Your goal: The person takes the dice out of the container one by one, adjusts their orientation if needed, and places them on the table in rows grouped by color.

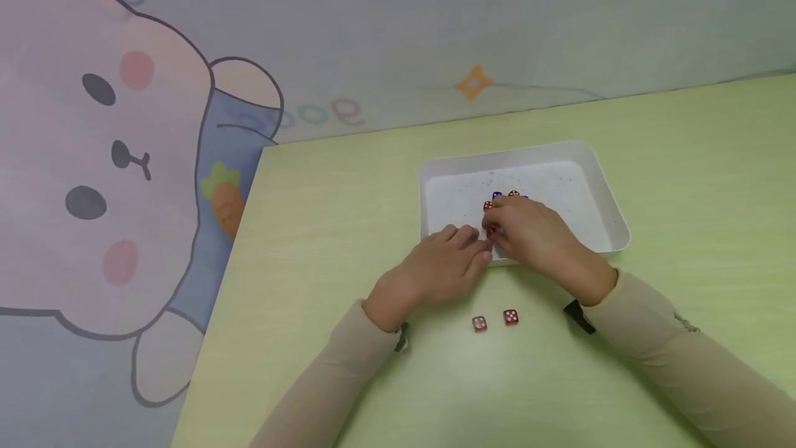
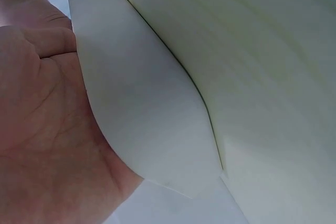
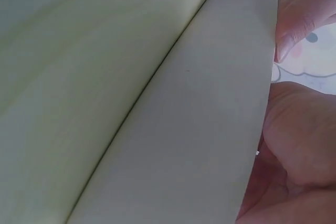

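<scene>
The green counter (image 1: 348,227) carries a white tray (image 1: 597,178) toward its far side. Left hand (image 1: 435,268) rests on the tray's near rim, fingers relaxed. Right hand (image 1: 535,234) reaches into the tray; its fingers appear to pinch a red die (image 1: 491,231) among the tray dice (image 1: 505,196). Two red dice (image 1: 495,320) lie near, on the counter. Judged step: transferring dice out; next, lift clear of the rim.
</scene>
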